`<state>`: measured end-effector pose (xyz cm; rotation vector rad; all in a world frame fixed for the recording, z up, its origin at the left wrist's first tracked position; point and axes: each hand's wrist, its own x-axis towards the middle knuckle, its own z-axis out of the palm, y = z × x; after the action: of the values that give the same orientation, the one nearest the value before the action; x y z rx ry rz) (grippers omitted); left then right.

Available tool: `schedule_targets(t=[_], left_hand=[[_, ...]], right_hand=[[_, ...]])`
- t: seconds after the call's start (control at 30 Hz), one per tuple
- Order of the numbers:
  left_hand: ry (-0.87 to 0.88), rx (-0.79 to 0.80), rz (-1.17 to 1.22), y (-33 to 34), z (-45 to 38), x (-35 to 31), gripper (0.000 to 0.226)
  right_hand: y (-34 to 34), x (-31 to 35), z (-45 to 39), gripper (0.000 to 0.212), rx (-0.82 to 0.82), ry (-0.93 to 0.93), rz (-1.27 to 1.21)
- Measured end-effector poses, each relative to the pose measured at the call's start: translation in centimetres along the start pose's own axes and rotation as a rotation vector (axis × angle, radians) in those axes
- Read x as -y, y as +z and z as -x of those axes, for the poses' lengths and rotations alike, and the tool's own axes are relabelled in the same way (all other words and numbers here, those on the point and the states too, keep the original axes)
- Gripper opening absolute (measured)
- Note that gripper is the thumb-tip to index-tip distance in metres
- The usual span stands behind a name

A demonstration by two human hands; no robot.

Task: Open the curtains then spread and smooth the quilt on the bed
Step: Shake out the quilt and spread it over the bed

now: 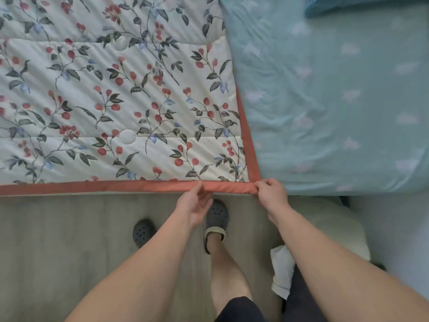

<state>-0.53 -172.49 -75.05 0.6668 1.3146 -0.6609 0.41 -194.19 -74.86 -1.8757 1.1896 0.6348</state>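
Note:
A white quilt (pixel 111 94) printed with red berries and dark leaves lies flat over the left part of the bed, edged with a terracotta border. Its near right corner sits at the bed's front edge. My right hand (pixel 272 194) grips that corner of the border. A little to the left, my left hand (pixel 195 203) pinches the same front border between thumb and fingers. To the right of the quilt the pale green bed sheet (pixel 336 101) with faint white motifs lies bare. No curtains are in view.
A teal pillow (pixel 362 4) shows at the top right. I stand on a grey wood-look floor (pixel 58 240) in dark clogs (pixel 217 217). A white cloth (pixel 282 270) and a pale rounded object (pixel 336 228) lie at my right.

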Motion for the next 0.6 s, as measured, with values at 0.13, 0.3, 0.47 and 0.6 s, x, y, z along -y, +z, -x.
schedule_targets(t=[0.13,0.3,0.47,0.6], left_hand=[[-0.032,0.073,-0.111,2.0,-0.1,1.7,0.017],[-0.048,0.107,-0.167,3.5,0.5,3.4,0.018],[-0.05,0.191,-0.308,5.3,0.8,4.7,0.017],[-0.092,0.102,-0.36,5.1,-0.8,6.4,0.011]], right_hand=[[-0.5,-1.3,-0.8,0.015,0.003,-0.017,-0.032],[-2.6,-0.6,-0.3,0.016,-0.052,-0.031,-0.21],[-5.7,-1.4,-0.9,0.012,-0.197,0.004,-0.446],[-4.7,-4.1,-1.1,0.014,-0.201,0.075,-0.365]])
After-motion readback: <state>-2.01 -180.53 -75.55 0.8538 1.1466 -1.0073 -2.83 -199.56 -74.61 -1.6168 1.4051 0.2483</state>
